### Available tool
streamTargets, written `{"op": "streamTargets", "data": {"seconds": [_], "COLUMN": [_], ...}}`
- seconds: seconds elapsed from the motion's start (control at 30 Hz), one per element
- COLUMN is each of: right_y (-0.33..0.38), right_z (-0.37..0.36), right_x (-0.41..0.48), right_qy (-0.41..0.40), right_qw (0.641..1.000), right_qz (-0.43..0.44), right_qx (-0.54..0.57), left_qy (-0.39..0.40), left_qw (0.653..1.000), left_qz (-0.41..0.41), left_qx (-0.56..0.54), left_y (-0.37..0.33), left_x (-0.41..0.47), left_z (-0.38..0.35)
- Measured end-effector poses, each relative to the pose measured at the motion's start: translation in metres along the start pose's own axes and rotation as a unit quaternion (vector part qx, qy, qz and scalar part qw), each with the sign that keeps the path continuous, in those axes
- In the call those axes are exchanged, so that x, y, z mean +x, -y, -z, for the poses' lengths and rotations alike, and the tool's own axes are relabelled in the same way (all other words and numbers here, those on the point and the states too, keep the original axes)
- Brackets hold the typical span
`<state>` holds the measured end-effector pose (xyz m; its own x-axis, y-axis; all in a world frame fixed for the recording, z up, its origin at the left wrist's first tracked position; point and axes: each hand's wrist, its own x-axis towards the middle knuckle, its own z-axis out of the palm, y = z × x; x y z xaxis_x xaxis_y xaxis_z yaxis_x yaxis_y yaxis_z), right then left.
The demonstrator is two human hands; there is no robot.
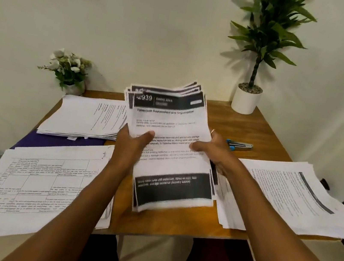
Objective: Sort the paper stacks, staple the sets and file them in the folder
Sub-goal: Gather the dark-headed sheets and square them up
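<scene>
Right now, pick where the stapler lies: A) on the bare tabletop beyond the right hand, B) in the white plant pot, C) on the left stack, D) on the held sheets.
A: the stapler lies on the bare wooden table just beyond the right hand, which grips the held sheets.

Both bare forearms reach in, one from seven o'clock, the other from five o'clock, closing on the middle of the view. The left hand (129,146) grips the paper stack (173,128) at its nine o'clock edge, thumb pressed across the top sheet, fingers hidden behind. The right hand (217,153) mirrors it at three o'clock, thumb on top, a ring (212,132) showing on one finger. Palms face each other.
</scene>
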<state>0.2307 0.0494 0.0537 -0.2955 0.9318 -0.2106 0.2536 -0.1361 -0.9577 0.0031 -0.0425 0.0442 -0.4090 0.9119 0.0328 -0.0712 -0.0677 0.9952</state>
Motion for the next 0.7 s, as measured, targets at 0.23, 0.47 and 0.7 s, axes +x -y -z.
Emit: {"op": "streamTargets", "data": {"seconds": [0.23, 0.47, 0.7], "right_y": [0.036, 0.015, 0.010], "right_z": [0.003, -0.017, -0.029], "right_x": [-0.021, -0.028, -0.038], "right_qy": [-0.059, -0.030, -0.044], "right_qw": [0.972, 0.983, 0.979], "right_qz": [0.212, 0.180, 0.194], "right_qx": [0.084, 0.010, 0.051], "left_qy": [0.015, 0.015, -0.011], "left_qw": [0.989, 0.996, 0.997], "left_qz": [-0.148, -0.068, -0.073], "left_qx": [0.014, 0.059, 0.005], "left_y": [-0.060, -0.025, -0.019], "left_x": [-0.010, -0.022, -0.032], "left_z": [-0.010, -0.002, -0.004]}}
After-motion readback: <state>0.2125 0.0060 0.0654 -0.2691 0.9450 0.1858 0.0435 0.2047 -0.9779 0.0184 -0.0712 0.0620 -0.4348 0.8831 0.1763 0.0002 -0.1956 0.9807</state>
